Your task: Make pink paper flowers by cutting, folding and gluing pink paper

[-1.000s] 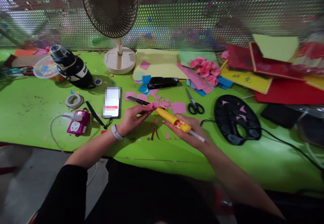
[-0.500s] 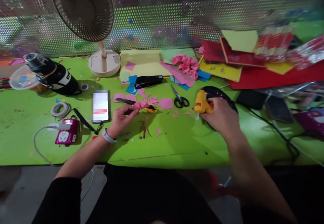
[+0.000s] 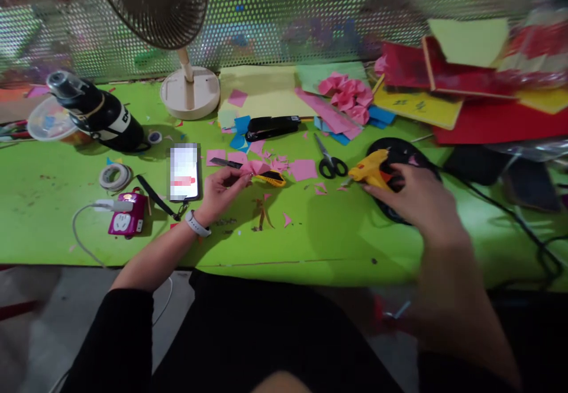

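My left hand (image 3: 222, 195), wearing a white wristband, pinches a folded pink paper piece (image 3: 254, 167) between thumb and fingertips. Just under that paper lies a utility knife (image 3: 272, 178) with a yellow and black handle and its blade out to the left. My right hand (image 3: 421, 197) is around the handle of a yellow hot glue gun (image 3: 371, 167), thumb on the near side. The gun is tilted with its nozzle to the left, over a round black plate (image 3: 390, 209). Black-handled scissors (image 3: 332, 165) rest between the two hands, beside pink paper squares (image 3: 303, 170) and scraps.
Behind are a black stapler (image 3: 273, 126), pink paper flowers (image 3: 348, 94) and a fan (image 3: 190, 94). To the left stand a phone (image 3: 184, 171), a tape roll (image 3: 114, 176), a purple power socket (image 3: 128, 214) and a black bottle (image 3: 104, 118). A black cable (image 3: 501, 218) runs at right.
The glue gun has turned from nozzle down to nozzle pointing left, lower over the black plate. My left hand keeps its pinch on the pink paper. The whole view has shifted slightly.
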`<state>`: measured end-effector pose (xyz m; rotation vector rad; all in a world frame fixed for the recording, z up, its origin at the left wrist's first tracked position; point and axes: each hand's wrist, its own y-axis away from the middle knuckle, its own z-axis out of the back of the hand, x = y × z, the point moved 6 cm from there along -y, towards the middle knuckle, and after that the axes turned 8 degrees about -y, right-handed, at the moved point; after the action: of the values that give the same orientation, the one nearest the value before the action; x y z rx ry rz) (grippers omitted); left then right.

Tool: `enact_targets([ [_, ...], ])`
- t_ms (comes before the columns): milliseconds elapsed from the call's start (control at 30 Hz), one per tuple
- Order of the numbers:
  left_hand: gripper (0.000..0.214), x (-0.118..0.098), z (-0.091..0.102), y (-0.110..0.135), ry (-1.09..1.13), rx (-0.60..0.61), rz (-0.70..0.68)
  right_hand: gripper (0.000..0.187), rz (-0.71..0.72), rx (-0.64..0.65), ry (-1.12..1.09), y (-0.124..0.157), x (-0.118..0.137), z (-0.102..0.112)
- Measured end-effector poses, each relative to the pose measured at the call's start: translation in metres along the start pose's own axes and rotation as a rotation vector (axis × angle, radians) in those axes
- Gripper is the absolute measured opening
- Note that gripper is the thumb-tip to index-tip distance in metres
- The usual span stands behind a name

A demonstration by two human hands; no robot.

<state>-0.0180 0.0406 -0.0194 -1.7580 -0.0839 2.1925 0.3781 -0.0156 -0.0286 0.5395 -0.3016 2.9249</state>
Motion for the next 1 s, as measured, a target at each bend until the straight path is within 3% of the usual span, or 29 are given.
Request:
enact_targets([
  [67,0.02,0.004,-0.001,-0.001,0.039,-0.001,0.048,0.053,-0.007,-0.034,0.096,0.004,0.017,0.014],
  [167,0.022,0.009,0.0,-0.003,0.104,-0.022,0.091,0.039,0.142,-0.084,-0.02,0.01,0.066,0.023],
  [267,0.024,0.012,0.0,-0.003,0.134,-0.013,0.126,0.035,0.399,0.073,-0.23,0.016,0.128,0.0],
  [333,0.025,0.014,0.0,-0.002,0.138,0.001,0.161,0.03,0.534,0.244,-0.308,0.021,0.164,-0.025],
  [433,0.023,0.015,0.0,-0.002,0.143,0.004,0.208,0.026,0.662,0.397,-0.313,0.026,0.198,-0.055],
  [633,0.019,0.021,-0.001,-0.004,0.224,0.0,0.29,0.026,0.715,0.472,-0.237,0.026,0.215,-0.076],
  [1000,0.015,0.029,-0.008,0.001,0.285,0.05,0.346,0.025,0.747,0.456,-0.244,0.029,0.217,-0.084],
])
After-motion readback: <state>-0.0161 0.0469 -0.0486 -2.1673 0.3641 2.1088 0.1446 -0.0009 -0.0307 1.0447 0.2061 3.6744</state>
